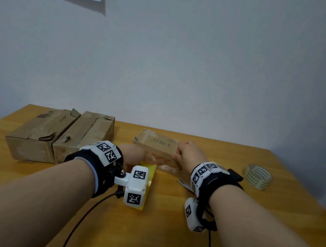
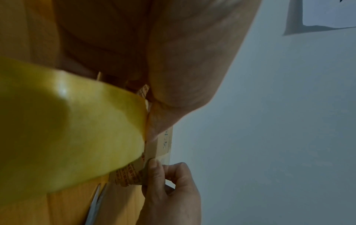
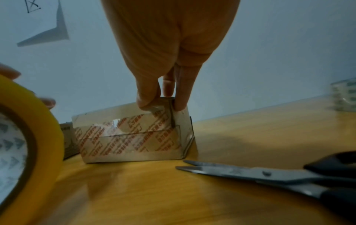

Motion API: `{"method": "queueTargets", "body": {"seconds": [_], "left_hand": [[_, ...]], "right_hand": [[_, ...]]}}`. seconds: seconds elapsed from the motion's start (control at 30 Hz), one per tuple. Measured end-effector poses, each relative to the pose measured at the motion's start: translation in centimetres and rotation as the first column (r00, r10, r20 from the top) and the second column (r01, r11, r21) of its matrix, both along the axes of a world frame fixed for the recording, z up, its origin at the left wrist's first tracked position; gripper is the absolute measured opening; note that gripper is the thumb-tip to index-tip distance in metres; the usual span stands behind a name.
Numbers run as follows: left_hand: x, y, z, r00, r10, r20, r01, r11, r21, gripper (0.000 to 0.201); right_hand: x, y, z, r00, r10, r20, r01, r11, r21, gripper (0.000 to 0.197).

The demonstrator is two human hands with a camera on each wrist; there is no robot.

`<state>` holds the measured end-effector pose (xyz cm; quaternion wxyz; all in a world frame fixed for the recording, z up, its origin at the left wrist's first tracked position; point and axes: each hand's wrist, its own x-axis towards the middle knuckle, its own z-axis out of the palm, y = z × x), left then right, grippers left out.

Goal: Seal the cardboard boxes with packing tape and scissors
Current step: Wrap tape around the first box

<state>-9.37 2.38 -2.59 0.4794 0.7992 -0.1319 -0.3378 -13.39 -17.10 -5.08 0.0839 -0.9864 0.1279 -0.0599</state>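
A small cardboard box (image 1: pixel 155 146) with red-printed tape on its near face (image 3: pixel 131 140) stands mid-table. My right hand (image 1: pixel 185 154) pinches its upper right corner between thumb and fingers (image 3: pixel 148 100); the same hand (image 2: pixel 169 182) shows in the left wrist view. My left hand (image 1: pixel 132 154) grips a yellow packing tape roll (image 1: pixel 150 172) just left of the box, and the wrist camera hides much of it. The roll (image 3: pixel 38 137) fills the left of the right wrist view. Scissors (image 3: pixel 269 175) lie closed on the table under my right wrist, with only a sliver (image 1: pixel 183 184) in the head view.
Two larger worn cardboard boxes (image 1: pixel 38 135) (image 1: pixel 83 136) sit side by side at the back left of the wooden table (image 1: pixel 165 235). A clear tape roll (image 1: pixel 257 176) stands at the right, near the table's edge. A wall rises right behind the table.
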Motion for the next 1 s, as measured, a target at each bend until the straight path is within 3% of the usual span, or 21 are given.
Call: {"method": "queueTargets", "body": {"seconds": [0.1, 0.23, 0.37, 0.47, 0.6, 0.7, 0.8, 0.9, 0.97, 1.0], "left_hand": [[0.1, 0.1, 0.2, 1.000, 0.001, -0.004, -0.001, 0.999, 0.039, 0.040], [0.0, 0.6, 0.6, 0.998, -0.063, 0.021, 0.059, 0.988, 0.142, 0.046], [0.6, 1.0, 0.2, 0.999, -0.041, -0.033, 0.045, 0.992, 0.115, 0.050], [0.5, 1.2, 0.4, 0.999, -0.009, -0.040, 0.014, 0.992, 0.127, 0.038], [0.9, 1.8, 0.4, 0.999, 0.000, -0.046, 0.006, 0.989, 0.145, 0.043], [1.1, 2.0, 0.1, 0.998, -0.019, -0.053, 0.026, 0.990, 0.136, 0.051], [1.1, 2.0, 0.0, 0.997, 0.031, -0.076, -0.022, 0.993, 0.113, 0.049], [1.2, 2.4, -0.2, 0.999, 0.020, -0.031, -0.014, 0.987, 0.163, 0.052], [1.1, 2.9, -0.2, 1.000, 0.003, -0.015, -0.001, 0.985, 0.171, 0.052], [1.1, 3.1, -0.3, 1.000, 0.003, -0.016, 0.000, 0.986, 0.169, 0.051]], "right_hand": [[-0.5, -0.3, -0.3, 1.000, 0.018, 0.014, -0.018, 1.000, -0.001, 0.014], [-0.8, -0.7, 0.2, 0.998, -0.025, -0.058, 0.029, 0.996, 0.084, 0.025], [0.1, -1.0, 0.9, 0.981, -0.195, -0.006, 0.189, 0.941, 0.280, 0.064], [1.4, -1.1, 0.3, 0.975, -0.216, -0.047, 0.221, 0.946, 0.237, 0.081], [2.4, -0.7, 0.1, 0.973, -0.205, -0.106, 0.228, 0.926, 0.300, 0.087], [2.1, -0.3, 1.3, 0.966, -0.222, -0.135, 0.236, 0.966, 0.103, 0.098], [1.4, 0.5, 2.3, 0.985, -0.121, -0.121, 0.119, 0.993, -0.019, 0.090], [0.6, 1.2, 2.9, 0.991, 0.016, -0.132, 0.002, 0.991, 0.134, 0.059], [-0.1, 1.5, 3.6, 1.000, 0.021, -0.019, -0.016, 0.966, 0.258, 0.042], [-0.4, 1.4, 4.0, 0.998, -0.003, 0.056, -0.014, 0.956, 0.292, 0.043]]}}
